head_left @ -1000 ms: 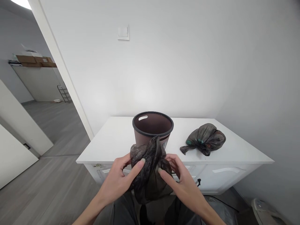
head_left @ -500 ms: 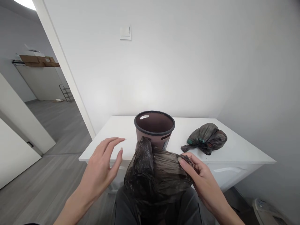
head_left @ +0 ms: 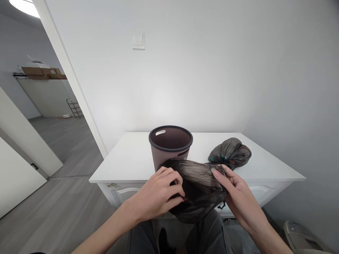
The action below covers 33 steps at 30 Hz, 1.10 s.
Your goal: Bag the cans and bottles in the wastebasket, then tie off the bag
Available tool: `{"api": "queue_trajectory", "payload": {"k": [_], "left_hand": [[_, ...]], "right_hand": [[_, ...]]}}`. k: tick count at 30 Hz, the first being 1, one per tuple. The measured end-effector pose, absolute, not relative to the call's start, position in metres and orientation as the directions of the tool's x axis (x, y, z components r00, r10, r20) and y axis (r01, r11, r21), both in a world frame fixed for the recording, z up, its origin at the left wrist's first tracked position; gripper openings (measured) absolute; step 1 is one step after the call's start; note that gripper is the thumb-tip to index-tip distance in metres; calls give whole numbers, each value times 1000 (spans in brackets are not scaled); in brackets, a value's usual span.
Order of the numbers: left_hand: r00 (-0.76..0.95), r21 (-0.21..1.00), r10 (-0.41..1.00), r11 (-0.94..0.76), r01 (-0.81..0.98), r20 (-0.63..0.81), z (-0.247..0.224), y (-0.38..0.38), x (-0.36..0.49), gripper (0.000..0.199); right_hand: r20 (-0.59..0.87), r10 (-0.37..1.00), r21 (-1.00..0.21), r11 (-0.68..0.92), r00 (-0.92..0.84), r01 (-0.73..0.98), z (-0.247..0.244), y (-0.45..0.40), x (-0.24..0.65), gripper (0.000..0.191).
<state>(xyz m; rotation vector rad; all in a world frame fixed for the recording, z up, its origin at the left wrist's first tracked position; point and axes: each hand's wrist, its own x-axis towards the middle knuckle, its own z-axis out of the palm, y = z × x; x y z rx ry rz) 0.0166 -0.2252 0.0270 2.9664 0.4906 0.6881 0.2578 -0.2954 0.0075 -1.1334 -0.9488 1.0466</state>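
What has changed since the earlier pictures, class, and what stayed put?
The left hand let go of the loose bag, swung out left, then came back right to it, curled; its grip is unclear. The right hand, holding it in each picture, moved right; the bunched bag spread out. The bin and tied bag stayed on the cabinet.

Bin [head_left: 165, 154]: lower front largely hidden behind black bag [head_left: 202, 176]. Left hand [head_left: 162, 190], before the bin: grip on plastic unclear. Tied bag [head_left: 231, 150], right of the bin: tail hidden. Ceiling lamp [head_left: 25, 7], bin's far upper left: cropped above.
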Motion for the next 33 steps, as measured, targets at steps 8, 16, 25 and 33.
{"api": "queue_trajectory", "payload": {"k": [8, 16, 25, 33], "left_hand": [[631, 437, 614, -786, 436, 474, 60, -242, 30, 14], [519, 683, 748, -632, 366, 414, 85, -245, 35, 13], [428, 972, 891, -58, -226, 153, 124, -248, 18, 29], [489, 967, 857, -40, -252, 163, 123, -250, 28, 31]], "right_hand": [[647, 524, -762, 465, 554, 451, 12, -312, 269, 33], [638, 584, -100, 708, -501, 699, 31, -325, 235, 29], [298, 884, 114, 343, -361, 932, -37, -313, 255, 51], [439, 771, -264, 602, -462, 753, 14, -294, 210, 76]]}}
